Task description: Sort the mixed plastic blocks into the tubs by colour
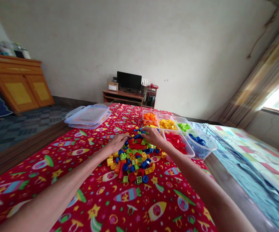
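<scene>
A mixed pile of toy building blocks [136,159] in red, yellow, blue, green and orange lies on a red patterned cloth [110,199]. My left hand [117,142] rests at the pile's left edge, fingers stretched out towards the blocks, with no block visible in it. Over the far right part of the pile is my right hand [152,136], its thumb and fingers apart and reaching down among blue and green pieces. Its fingertips partly blend with the blocks there.
Right of the pile stand clear containers of sorted blocks: orange [149,117], yellow [168,124], green [184,127], red [175,142], and a round blue-block tub [210,146]. Stacked clear lids [88,115] lie at the left. A monitor [129,81] stands beyond.
</scene>
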